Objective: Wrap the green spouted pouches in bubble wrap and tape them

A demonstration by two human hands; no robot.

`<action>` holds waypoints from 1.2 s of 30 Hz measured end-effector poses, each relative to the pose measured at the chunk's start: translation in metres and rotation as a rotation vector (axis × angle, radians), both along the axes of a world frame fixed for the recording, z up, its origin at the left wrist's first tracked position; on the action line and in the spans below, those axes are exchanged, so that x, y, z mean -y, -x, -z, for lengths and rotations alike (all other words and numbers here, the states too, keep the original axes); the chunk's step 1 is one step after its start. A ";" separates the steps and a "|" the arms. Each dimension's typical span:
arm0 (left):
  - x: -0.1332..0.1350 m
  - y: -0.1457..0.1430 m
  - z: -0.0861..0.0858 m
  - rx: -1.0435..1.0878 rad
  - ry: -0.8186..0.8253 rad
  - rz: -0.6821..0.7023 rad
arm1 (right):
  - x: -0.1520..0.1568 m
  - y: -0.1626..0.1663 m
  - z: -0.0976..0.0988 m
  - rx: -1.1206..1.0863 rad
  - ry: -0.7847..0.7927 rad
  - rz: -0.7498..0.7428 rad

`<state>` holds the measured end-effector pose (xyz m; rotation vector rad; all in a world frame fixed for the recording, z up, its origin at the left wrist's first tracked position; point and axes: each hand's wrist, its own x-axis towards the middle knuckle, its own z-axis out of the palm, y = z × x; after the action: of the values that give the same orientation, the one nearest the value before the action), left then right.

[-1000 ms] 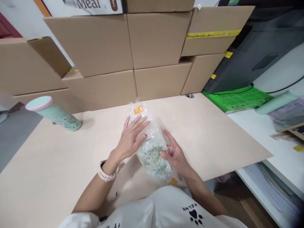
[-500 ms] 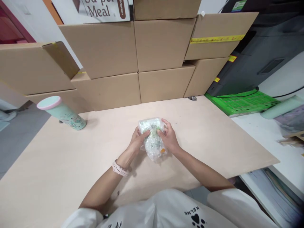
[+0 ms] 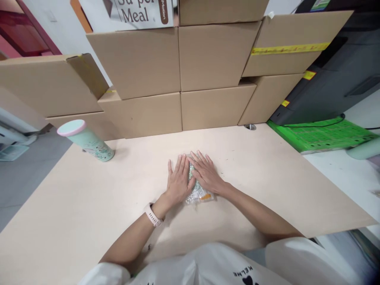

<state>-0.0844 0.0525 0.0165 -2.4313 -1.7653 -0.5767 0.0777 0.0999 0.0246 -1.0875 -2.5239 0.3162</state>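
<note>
A clear bubble-wrap package (image 3: 196,194) with greenish contents and an orange patch at its lower right lies on the pale tabletop (image 3: 118,206). Both of my hands rest flat on top of it and cover most of its upper part. My left hand (image 3: 178,180) has its fingers stretched forward, thumb along the package's middle. My right hand (image 3: 208,174) lies across the other side, fingers spread and pointing forward-left. Between the two hands a narrow strip of the wrap shows. What is inside the wrap I cannot make out.
Stacked cardboard boxes (image 3: 148,63) form a wall along the table's back edge. A mint tumbler with a pink rim (image 3: 95,144) stands at the back left. To the right are a green plastic crate (image 3: 326,134) and a dark grey machine (image 3: 335,79).
Both hands have let go of the package's sides and now press flat on it. The package has gone from being held up between the fingers to lying flat on the table.
</note>
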 end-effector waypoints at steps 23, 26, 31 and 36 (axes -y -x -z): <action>-0.002 0.027 -0.028 0.723 0.297 -0.229 | -0.013 -0.023 0.017 -0.748 0.537 0.483; -0.002 0.023 -0.022 0.865 0.317 -0.207 | -0.010 -0.018 0.008 -0.886 0.537 0.369; -0.001 0.013 -0.026 1.281 0.524 -0.150 | 0.000 -0.024 -0.027 -1.089 0.540 0.249; 0.003 0.005 -0.033 1.566 0.832 -0.021 | 0.016 -0.028 -0.053 -1.094 0.521 0.076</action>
<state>-0.0891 0.0496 0.0491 -2.3162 -2.8334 -2.7389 0.1059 0.0839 0.0775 -0.8071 -1.4341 1.2052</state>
